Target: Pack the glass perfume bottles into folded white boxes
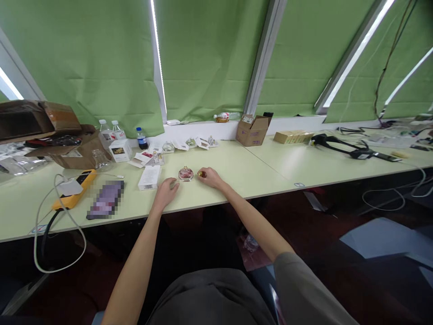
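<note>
A round glass bottle (186, 174) with reddish contents and a small gold neck stands upright near the table's front edge. My left hand (165, 194) rests on the table to its left, holding nothing, thumb and fingers apart, not touching the glass. On the bottle's other side, my right hand (210, 178) pinches a small gold cap (200, 174) just above the table. Left of my left hand lies a white box (149, 177) with a barcode on its near side. Behind it, an opened small box (144, 158) has its flaps spread.
Several small glass bottles and opened cartons stand farther back, one bottle (168, 146) among them. A brown carton (253, 130) stands at the back right. A phone (106, 199), yellow power strip (76, 189) and white cable lie left. A black device (352, 148) lies right.
</note>
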Tool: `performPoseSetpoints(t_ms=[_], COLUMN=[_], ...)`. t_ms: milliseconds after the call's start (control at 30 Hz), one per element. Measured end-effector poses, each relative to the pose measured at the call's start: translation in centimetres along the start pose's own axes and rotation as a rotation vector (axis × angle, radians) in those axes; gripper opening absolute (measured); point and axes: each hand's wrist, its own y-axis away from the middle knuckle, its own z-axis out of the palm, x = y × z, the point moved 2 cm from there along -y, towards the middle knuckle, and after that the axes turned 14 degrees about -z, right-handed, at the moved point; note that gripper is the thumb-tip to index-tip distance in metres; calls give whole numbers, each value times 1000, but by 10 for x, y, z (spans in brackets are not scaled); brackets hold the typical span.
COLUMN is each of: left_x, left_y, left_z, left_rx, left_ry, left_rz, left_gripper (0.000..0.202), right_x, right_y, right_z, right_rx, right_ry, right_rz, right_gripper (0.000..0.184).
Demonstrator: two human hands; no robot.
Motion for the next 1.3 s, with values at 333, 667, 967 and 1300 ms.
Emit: performPoseSetpoints(t_ms=[333, 667, 967, 1300], left_x=[2, 3, 1, 2], left_y=[1, 1, 0, 2], left_z=[0, -1, -1, -1], left_rx=[6, 5, 3, 2], left_ry=[37, 28, 22, 21], left_rz=[14, 15, 17, 10], left_gripper=[36, 36, 38, 37], right_x=[0, 2, 18, 15], right_y=[4, 4, 10, 13], right_z=[-5, -7, -13, -15], right_rx=[37, 169, 191, 119], right_ry=[-116, -201, -11, 90], right_rz=[38, -6, 181, 197], right_gripper=[37, 24, 16, 29])
